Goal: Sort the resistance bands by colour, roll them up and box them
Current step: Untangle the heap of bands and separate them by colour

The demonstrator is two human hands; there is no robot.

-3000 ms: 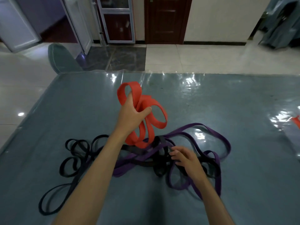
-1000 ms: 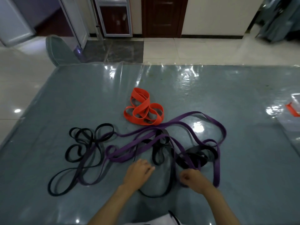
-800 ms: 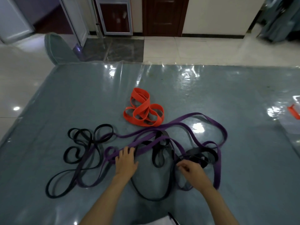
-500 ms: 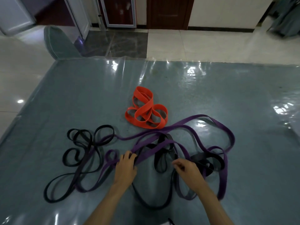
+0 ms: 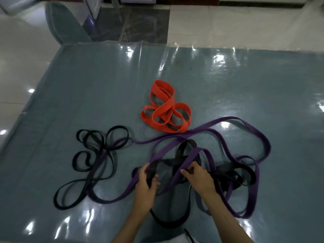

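Note:
A tangle of purple bands (image 5: 228, 135) and wide black bands (image 5: 233, 172) lies on the table in front of me. My left hand (image 5: 146, 185) grips a wide black band where it crosses a purple one. My right hand (image 5: 198, 178) pinches a purple band a little to the right. Coiled loosely by itself beyond the tangle is an orange band (image 5: 165, 112). At the left, thin black bands (image 5: 94, 155) lie in loops, with a purple strand running under them.
The table (image 5: 87, 88) has a grey-blue cloth under shiny clear plastic. A chair back (image 5: 64, 25) stands at its far left corner, with tiled floor beyond. Something white shows at the bottom edge near my body.
The orange band, held up in my left hand three seconds ago, now lies on the table. Both hands came down to the tangle and took hold of a black and a purple band.

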